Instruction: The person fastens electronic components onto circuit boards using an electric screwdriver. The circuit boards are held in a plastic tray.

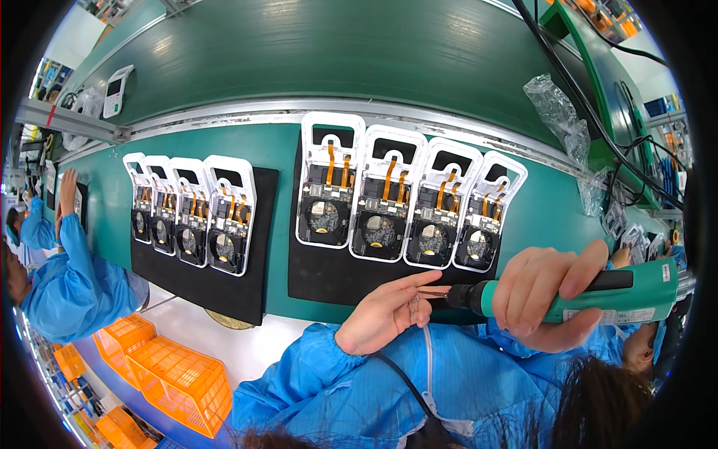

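My right hand is wrapped round a green electric screwdriver, held level above the table's near edge and pointing left. Its thin bit reaches my left hand, whose fingers curl round the tip. Something small and dark shows among those fingers, too small to name. Beyond my hands, several white-framed device housings lie in a row on a black foam mat. Each has a circuit board, orange ribbon cables and a round opening. A similar row of housings lies on another black mat to the left.
A metal rail runs behind the green table surface. Crumpled clear plastic and black cables lie at the right. Orange crates stand lower left. A person in blue works at the left; others are at the right.
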A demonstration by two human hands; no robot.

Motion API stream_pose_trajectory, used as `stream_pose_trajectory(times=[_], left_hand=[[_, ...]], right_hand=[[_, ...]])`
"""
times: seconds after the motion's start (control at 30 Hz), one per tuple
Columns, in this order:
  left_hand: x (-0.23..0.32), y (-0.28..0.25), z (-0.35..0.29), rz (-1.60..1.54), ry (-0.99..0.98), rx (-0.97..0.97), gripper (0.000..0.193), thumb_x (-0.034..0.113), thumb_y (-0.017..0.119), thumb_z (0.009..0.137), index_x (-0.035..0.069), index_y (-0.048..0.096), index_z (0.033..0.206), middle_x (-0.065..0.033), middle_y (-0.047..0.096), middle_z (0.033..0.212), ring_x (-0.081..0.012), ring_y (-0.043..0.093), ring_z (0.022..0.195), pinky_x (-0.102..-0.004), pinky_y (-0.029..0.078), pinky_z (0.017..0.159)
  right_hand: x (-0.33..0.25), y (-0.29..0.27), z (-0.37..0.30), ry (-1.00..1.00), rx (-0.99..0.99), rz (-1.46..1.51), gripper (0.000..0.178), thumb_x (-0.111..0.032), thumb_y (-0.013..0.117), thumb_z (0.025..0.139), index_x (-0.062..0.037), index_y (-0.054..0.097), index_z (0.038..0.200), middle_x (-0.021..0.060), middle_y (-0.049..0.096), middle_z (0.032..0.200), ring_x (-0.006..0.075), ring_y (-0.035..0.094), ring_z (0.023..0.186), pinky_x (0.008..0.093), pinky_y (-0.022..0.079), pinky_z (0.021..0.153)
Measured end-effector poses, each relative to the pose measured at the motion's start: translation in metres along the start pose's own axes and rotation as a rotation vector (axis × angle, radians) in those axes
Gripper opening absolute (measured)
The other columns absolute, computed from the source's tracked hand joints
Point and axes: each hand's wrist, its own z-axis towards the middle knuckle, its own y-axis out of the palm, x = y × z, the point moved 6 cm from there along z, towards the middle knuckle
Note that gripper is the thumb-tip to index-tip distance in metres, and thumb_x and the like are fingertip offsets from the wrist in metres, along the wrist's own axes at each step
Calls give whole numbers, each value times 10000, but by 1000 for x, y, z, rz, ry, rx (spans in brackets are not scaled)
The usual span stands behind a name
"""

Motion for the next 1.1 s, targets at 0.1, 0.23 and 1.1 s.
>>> stream_pose_trajectory(times=[0.1, 0.23, 1.1], left_hand=[[4, -2, -1, -90, 33, 71, 409, 179, 307, 960, -36, 306, 1307, -183, 432, 1271, -147, 498, 783, -294, 433, 766], [1, -3, 1, -105, 14, 74, 419, 182, 314, 958, -35, 286, 1316, -193, 401, 1302, -156, 511, 800, -302, 436, 773], [9, -10, -5, 108, 200, 204, 240, 181, 464, 919, -18, 566, 1008, -87, 618, 853, -123, 510, 617, -248, 425, 584]], right_hand=[[10, 0, -3, 71, -86, -15, 269, -258, 478, 899, -36, 327, 891, 82, 515, 513, 138, 454, 331, 250, 400, 303], [25, 2, -9, 169, -216, -46, 308, -278, 536, 876, -31, 353, 894, 78, 512, 507, 147, 449, 334, 263, 390, 305], [9, -3, -11, 25, -65, -41, 285, -271, 483, 895, -44, 312, 881, 92, 520, 533, 140, 458, 331, 247, 408, 302]])
